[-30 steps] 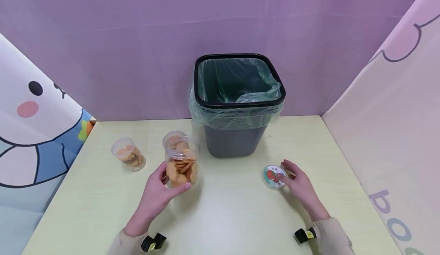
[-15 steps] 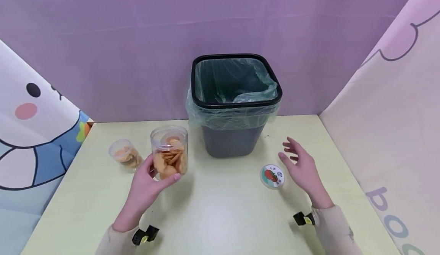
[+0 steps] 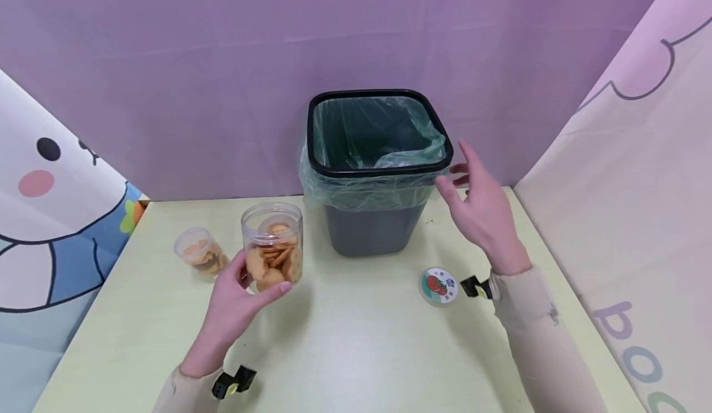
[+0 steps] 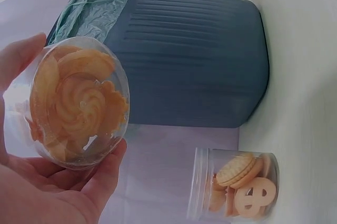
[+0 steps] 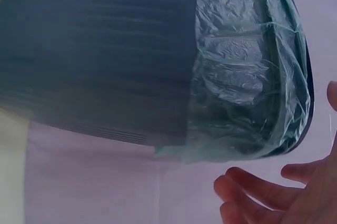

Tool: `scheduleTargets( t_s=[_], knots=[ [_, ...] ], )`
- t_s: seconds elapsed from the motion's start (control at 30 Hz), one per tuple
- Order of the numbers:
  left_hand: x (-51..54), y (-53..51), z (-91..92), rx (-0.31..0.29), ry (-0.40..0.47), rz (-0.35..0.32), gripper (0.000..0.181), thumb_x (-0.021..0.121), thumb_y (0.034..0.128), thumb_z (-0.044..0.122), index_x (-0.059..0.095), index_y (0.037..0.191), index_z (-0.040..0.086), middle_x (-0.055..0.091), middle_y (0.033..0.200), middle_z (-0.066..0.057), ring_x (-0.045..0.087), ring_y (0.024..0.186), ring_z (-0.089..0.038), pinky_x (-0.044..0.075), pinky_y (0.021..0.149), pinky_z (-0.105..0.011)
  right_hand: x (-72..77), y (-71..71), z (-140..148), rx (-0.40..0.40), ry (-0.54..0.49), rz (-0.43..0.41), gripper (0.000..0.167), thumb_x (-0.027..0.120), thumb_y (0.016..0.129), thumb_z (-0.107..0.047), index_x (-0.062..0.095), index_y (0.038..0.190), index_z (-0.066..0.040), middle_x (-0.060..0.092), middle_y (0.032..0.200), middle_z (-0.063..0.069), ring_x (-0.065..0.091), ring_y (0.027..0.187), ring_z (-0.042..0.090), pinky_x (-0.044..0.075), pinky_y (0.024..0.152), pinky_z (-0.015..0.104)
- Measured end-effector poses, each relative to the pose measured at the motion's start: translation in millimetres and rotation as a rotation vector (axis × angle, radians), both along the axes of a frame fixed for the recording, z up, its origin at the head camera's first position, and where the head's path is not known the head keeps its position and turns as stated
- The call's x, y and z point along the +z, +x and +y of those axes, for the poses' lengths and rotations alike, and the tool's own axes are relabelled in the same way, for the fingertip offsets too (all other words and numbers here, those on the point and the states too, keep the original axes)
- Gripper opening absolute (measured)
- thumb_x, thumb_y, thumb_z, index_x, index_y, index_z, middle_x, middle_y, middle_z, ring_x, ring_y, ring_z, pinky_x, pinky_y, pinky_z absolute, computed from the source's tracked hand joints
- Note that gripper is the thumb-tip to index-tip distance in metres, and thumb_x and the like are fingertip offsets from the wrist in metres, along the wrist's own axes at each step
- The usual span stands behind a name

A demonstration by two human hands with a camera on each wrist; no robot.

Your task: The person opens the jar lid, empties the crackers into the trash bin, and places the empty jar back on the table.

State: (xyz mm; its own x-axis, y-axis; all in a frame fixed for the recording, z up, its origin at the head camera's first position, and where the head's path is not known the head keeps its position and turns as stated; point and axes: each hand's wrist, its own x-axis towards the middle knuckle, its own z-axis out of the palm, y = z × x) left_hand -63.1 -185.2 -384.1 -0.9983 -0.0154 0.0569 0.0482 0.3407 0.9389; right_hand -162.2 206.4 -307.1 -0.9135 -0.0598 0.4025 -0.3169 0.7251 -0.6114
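My left hand (image 3: 236,302) grips a clear open-topped jar (image 3: 272,246) of orange-brown crackers and holds it above the table. In the left wrist view the jar's bottom (image 4: 81,103) faces the camera, crackers showing through it. A grey trash bin (image 3: 374,227) with a black rim and a green plastic liner (image 3: 364,193) stands at the back. Beside its right rim is my right hand (image 3: 481,206), fingers spread and loosely bent, holding nothing. Whether it touches the liner is hard to tell in the head view; the right wrist view shows the fingers (image 5: 263,192) just apart from it.
A round lid (image 3: 439,285) with a tomato picture lies on the table right of centre. Behind my left hand stands a smaller clear jar (image 3: 201,253) with several biscuits inside. Purple cloth (image 3: 222,91) hangs behind the table, and printed cloths flank both sides.
My right hand has let go of the lid, leaving it on the table, and moved up to the bin's right rim. My left hand has shifted slightly left with the jar.
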Motion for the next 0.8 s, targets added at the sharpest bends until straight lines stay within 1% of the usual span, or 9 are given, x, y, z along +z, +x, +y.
scheduleTargets(
  t_s=[0.13, 0.27, 0.37, 0.4, 0.47, 0.5, 0.57, 0.7, 0.8],
  knots=[
    [0.8, 0.1, 0.1, -0.003, 0.002, 0.004, 0.078, 0.087, 0.0788, 0.021, 0.046, 0.143, 0.005, 0.054, 0.136, -0.014, 0.050, 0.126, -0.030, 0.036, 0.108, -0.051, 14.2, -12.9, -9, -0.023, 0.094, -0.004, 0.092, 0.035, 0.089, -0.081, 0.020, 0.160, -0.025, 0.060, 0.117, 0.016, 0.058, 0.101, 0.032, 0.044, 0.079, 0.051],
    [-1.2, -0.2, 0.1, -0.008, 0.009, 0.022, 0.076, 0.087, 0.0781, 0.020, 0.048, 0.141, 0.004, 0.055, 0.134, -0.013, 0.052, 0.124, -0.028, 0.037, 0.106, -0.050, 23.0, -22.9, -14, -0.045, 0.184, -0.016, 0.099, 0.029, 0.085, -0.087, 0.019, 0.160, -0.024, 0.058, 0.130, 0.022, 0.058, 0.109, 0.042, 0.043, 0.086, 0.059],
    [-3.7, -0.4, -0.2, -0.009, 0.004, 0.031, 0.074, 0.087, 0.0780, 0.020, 0.049, 0.140, 0.005, 0.057, 0.133, -0.010, 0.054, 0.121, -0.025, 0.040, 0.104, -0.044, 29.8, -27.0, -18, -0.066, 0.234, -0.074, 0.096, 0.029, 0.086, -0.085, 0.017, 0.161, -0.025, 0.063, 0.113, 0.027, 0.059, 0.103, 0.048, 0.043, 0.085, 0.062],
    [-4.4, -0.4, -0.3, -0.010, 0.002, 0.029, 0.074, 0.087, 0.0782, 0.020, 0.050, 0.140, 0.006, 0.057, 0.133, -0.010, 0.054, 0.121, -0.024, 0.040, 0.104, -0.042, 32.2, -27.6, -19, -0.072, 0.249, -0.096, 0.096, 0.029, 0.087, -0.084, 0.016, 0.161, -0.024, 0.063, 0.099, 0.026, 0.059, 0.098, 0.048, 0.044, 0.083, 0.061],
    [-5.4, -0.4, -0.6, -0.012, -0.001, 0.025, 0.074, 0.087, 0.0782, 0.021, 0.050, 0.140, 0.007, 0.057, 0.133, -0.009, 0.055, 0.121, -0.024, 0.042, 0.103, -0.040, 36.3, -28.3, -20, -0.080, 0.264, -0.139, 0.096, 0.030, 0.087, -0.084, 0.016, 0.161, -0.024, 0.057, 0.078, 0.022, 0.060, 0.090, 0.048, 0.045, 0.081, 0.060],
    [-5.8, -0.4, -0.8, -0.014, -0.005, 0.024, 0.074, 0.087, 0.0785, 0.021, 0.049, 0.140, 0.007, 0.057, 0.133, -0.009, 0.055, 0.121, -0.024, 0.042, 0.102, -0.040, 38.2, -28.4, -21, -0.082, 0.269, -0.161, 0.096, 0.031, 0.087, -0.084, 0.015, 0.161, -0.024, 0.055, 0.073, 0.020, 0.060, 0.089, 0.048, 0.045, 0.081, 0.060],
    [-6.5, -0.9, -1.6, -0.017, -0.013, 0.024, 0.075, 0.087, 0.0787, 0.021, 0.048, 0.142, 0.006, 0.056, 0.134, -0.011, 0.055, 0.121, -0.026, 0.043, 0.102, -0.042, 41.5, -27.6, -22, -0.083, 0.277, -0.200, 0.097, 0.030, 0.087, -0.084, 0.013, 0.161, -0.023, 0.056, 0.077, 0.019, 0.059, 0.097, 0.049, 0.045, 0.084, 0.061],
    [-5.1, -2.2, -4.5, -0.015, -0.027, 0.013, 0.079, 0.087, 0.0787, 0.023, 0.046, 0.143, 0.005, 0.055, 0.135, -0.014, 0.053, 0.123, -0.032, 0.040, 0.104, -0.050, 46.9, -25.1, -22, -0.074, 0.288, -0.267, 0.099, 0.028, 0.086, -0.085, 0.006, 0.161, -0.023, 0.058, 0.082, 0.021, 0.058, 0.103, 0.050, 0.044, 0.088, 0.062],
    [-1.8, -3.7, -7.9, -0.006, -0.039, -0.001, 0.081, 0.087, 0.0784, 0.025, 0.044, 0.144, 0.005, 0.053, 0.136, -0.015, 0.051, 0.125, -0.033, 0.038, 0.106, -0.053, 49.9, -23.8, -21, -0.059, 0.289, -0.311, 0.100, 0.026, 0.086, -0.086, 0.002, 0.161, -0.024, 0.063, 0.075, 0.013, 0.062, 0.097, 0.044, 0.045, 0.088, 0.060]
  ],
)
